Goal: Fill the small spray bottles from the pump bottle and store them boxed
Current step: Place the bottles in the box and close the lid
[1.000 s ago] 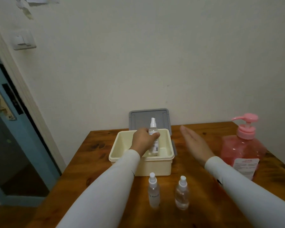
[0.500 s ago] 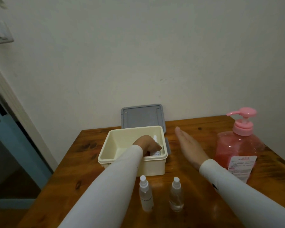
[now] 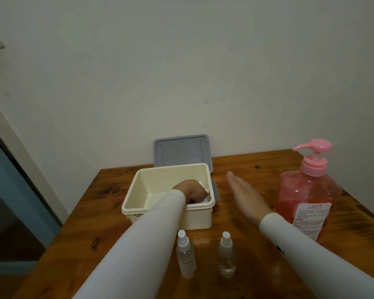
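Note:
A cream plastic box [image 3: 156, 186] stands open in the middle of the wooden table. My left hand [image 3: 189, 189] is down inside its right end, fingers curled round a small spray bottle [image 3: 202, 199] that is mostly hidden by the hand. Two more small spray bottles stand upright in front of the box: a frosted one [image 3: 185, 255] and a clear one [image 3: 226, 254]. My right hand [image 3: 246, 196] hovers flat, fingers straight, just right of the box. A large pink pump bottle [image 3: 307, 190] stands at the right.
The box's grey lid [image 3: 181, 152] leans against the wall behind the box. The wooden table [image 3: 108, 195] ends at the left, beside a blue door frame [image 3: 13, 190]. The wall runs close behind the table.
My left hand has lowered the spray bottle from above the box rim down into the box. My right hand stays flat beside the box. The camera has tilted slightly.

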Motion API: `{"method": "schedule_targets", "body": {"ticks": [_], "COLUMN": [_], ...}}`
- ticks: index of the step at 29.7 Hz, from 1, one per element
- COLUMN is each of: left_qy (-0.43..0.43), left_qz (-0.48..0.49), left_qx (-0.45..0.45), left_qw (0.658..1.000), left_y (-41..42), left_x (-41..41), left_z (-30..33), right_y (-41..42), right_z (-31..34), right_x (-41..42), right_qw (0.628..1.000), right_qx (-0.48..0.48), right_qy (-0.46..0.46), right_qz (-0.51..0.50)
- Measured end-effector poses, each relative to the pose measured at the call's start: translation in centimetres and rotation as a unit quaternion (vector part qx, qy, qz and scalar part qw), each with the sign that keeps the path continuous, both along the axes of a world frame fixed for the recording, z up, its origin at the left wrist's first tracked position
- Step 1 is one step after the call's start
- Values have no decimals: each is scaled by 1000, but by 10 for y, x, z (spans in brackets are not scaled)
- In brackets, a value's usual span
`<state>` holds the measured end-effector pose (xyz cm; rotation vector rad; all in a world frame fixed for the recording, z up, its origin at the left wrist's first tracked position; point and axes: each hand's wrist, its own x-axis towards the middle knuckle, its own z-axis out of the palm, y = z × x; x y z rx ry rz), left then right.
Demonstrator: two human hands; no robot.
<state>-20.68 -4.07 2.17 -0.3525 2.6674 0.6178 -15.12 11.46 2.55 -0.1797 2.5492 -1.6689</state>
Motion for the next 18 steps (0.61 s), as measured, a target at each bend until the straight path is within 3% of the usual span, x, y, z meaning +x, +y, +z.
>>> {"method": "schedule_targets", "body": {"ticks": [12,18], "left_qy": [28,95], "left_qz": [20,12], "left_qx": [34,33], "left_qw": [999,995], "left_y": [-6,-14], "left_x": [13,29], "left_z": [13,28], "right_y": [8,12], "right_z": [4,14], "right_x": [8,20], "right_qw": [1000,999], "right_qx": [20,24], "right_qy": [15,26], "right_qz": [-6,5]}}
